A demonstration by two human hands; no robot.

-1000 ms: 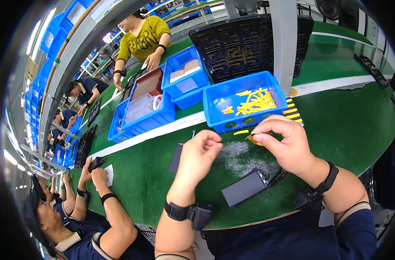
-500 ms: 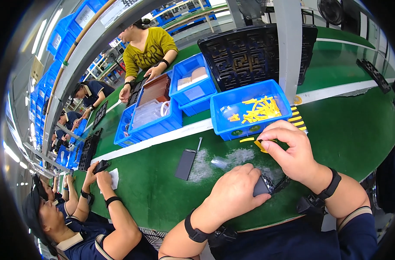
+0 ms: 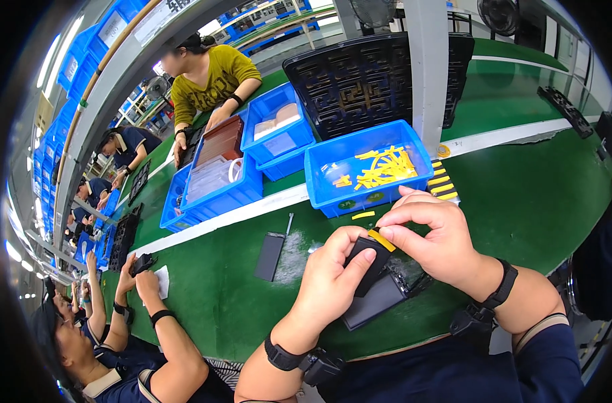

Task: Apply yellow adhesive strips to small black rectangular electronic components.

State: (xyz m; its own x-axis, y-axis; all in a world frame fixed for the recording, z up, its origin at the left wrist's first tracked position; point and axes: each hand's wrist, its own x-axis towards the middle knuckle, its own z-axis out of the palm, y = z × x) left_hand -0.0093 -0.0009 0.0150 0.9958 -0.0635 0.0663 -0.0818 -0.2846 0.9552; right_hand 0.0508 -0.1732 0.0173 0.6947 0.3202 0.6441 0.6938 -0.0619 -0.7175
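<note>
My left hand (image 3: 327, 272) is closed round a black rectangular block (image 3: 371, 270), which it holds tilted above the table. A yellow strip (image 3: 382, 240) lies across the block's upper end, pinched there by the fingertips of my right hand (image 3: 437, 232). Under the block, a dark grey flat slab (image 3: 375, 301) rests on the green table, with small exposed parts and a dark lead at its right end. A loose yellow strip (image 3: 363, 215) lies just beyond my hands, near a blue bin (image 3: 311, 185) holding many yellow strips.
Another dark slab (image 3: 270, 256) with a thin tab lies to the left, beside whitish residue. Stacked blue bins (image 3: 249, 191) and a black patterned tray (image 3: 359, 80) stand farther back, near a grey post (image 3: 427, 74). A co-worker's hands (image 3: 141, 272) work at the left.
My left hand has left the grey slab and now holds the black block above it. My right hand has brought the yellow strip onto the block's end. The view has shifted slightly.
</note>
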